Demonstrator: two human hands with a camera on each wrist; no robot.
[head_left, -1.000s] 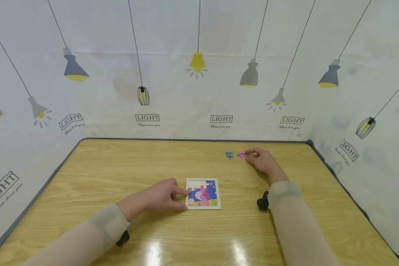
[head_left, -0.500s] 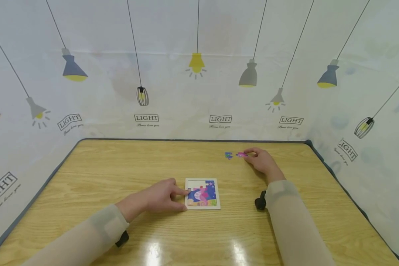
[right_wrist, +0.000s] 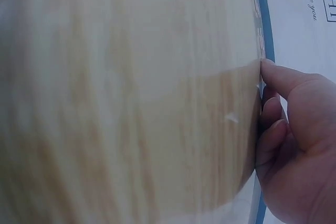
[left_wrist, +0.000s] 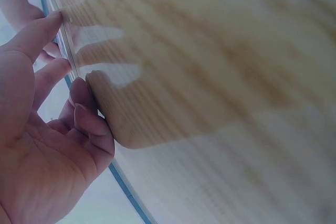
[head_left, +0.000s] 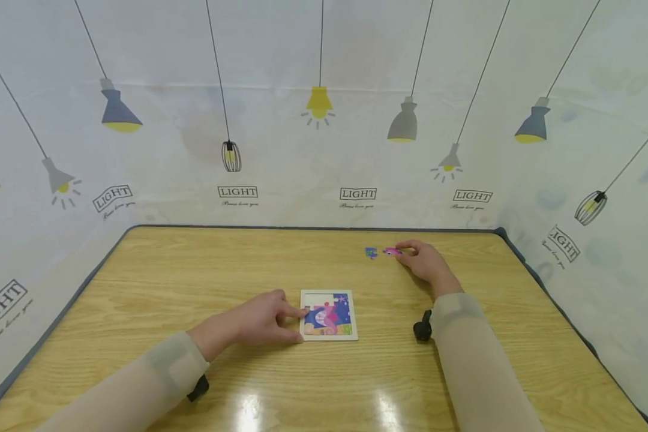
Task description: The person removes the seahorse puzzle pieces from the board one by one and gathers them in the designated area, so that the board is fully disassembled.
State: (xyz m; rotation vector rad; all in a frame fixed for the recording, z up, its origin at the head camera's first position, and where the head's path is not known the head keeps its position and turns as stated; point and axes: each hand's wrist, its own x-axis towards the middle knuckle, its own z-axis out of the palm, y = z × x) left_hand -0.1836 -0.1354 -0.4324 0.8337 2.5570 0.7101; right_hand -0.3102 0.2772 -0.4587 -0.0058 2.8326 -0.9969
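In the head view, a white-framed jigsaw puzzle (head_left: 338, 315) lies flat near the middle, its picture pink, blue and yellow with a pale gap at the upper left. My left hand (head_left: 261, 318) rests thumb and index fingertip on the frame's left side; in the left wrist view the left hand's (left_wrist: 50, 129) other fingers are curled below. Farther off, my right hand (head_left: 426, 264) pinches a pink puzzle piece (head_left: 391, 252) by its right end, at or just above the tabletop. Just left of that piece lies a blue-green puzzle piece (head_left: 371, 252).
A wooden table (head_left: 194, 258) with a dark edging carries everything. Behind it and at both sides stands a pale wall covering (head_left: 291, 138) printed with hanging lamps. Each wrist bears a small black camera (head_left: 423, 327).
The head view shifts very slightly. The right hand's fingers stay at the pink puzzle piece, which turns or tilts a little; the left hand remains on the frame.
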